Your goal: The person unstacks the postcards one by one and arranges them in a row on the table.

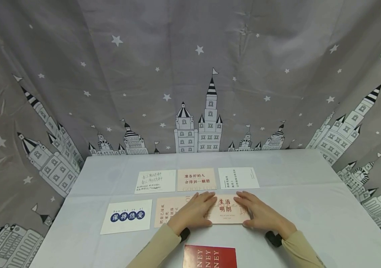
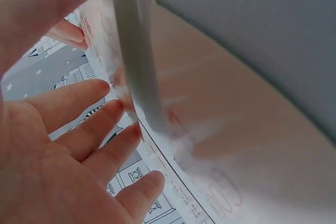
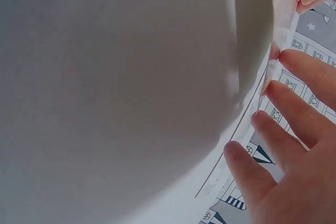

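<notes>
Both hands are at a pale pink card (image 1: 228, 217) with red characters, in the middle of the head view. My left hand (image 1: 192, 213) holds its left side, thumb at the near corner and fingers towards the far one. Opposite, my right hand (image 1: 264, 215) holds the right side the same way. In the wrist views the card is seen edge-on between thumb and fingers. Whether it lies flat or is slightly raised, I cannot tell. Another pink card (image 1: 167, 212) is partly covered by the left hand and fills much of the left wrist view.
Left of the hands lies a white card (image 1: 125, 225) with blue circles. A far row has a handwritten card (image 1: 155, 181), a pink card (image 1: 197, 175) and a white card (image 1: 244, 178). A red card (image 1: 208, 257) lies at the near edge of the white table (image 1: 311, 193). Grey castle-print cloth (image 1: 261, 74) hangs behind.
</notes>
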The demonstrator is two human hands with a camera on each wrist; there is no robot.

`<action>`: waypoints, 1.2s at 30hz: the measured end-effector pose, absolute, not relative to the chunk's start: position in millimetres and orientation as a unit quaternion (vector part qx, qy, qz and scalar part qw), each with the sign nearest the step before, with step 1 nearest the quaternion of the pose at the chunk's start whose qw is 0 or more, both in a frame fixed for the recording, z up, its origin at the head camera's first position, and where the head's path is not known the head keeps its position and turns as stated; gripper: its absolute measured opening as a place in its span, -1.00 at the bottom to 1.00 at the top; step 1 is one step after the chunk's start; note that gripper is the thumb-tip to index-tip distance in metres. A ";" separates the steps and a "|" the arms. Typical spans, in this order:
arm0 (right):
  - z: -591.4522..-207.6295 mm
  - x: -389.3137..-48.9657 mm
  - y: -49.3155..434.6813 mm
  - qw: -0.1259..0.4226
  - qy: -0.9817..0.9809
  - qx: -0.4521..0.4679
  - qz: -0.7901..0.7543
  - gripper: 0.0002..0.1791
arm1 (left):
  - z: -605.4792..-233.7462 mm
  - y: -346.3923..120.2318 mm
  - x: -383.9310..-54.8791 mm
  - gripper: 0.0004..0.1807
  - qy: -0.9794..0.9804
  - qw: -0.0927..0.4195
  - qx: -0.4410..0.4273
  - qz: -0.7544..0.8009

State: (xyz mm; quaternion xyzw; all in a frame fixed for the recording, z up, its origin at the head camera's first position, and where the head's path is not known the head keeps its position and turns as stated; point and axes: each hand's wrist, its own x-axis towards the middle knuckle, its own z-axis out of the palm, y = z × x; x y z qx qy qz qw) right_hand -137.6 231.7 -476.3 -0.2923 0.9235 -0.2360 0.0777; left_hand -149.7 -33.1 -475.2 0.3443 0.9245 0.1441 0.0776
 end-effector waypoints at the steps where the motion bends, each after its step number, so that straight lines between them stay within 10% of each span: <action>1: -476.3 -137.9 231.6 0.078 0.923 -0.293 -0.236 -0.19 | -474.7 -33.1 -149.8 -0.15 0.924 0.080 0.344 0.146; 36: -477.8 -136.7 230.7 0.074 0.923 -0.293 -0.237 -0.23 | -473.6 -44.4 -145.5 -0.09 0.923 0.092 0.336 0.162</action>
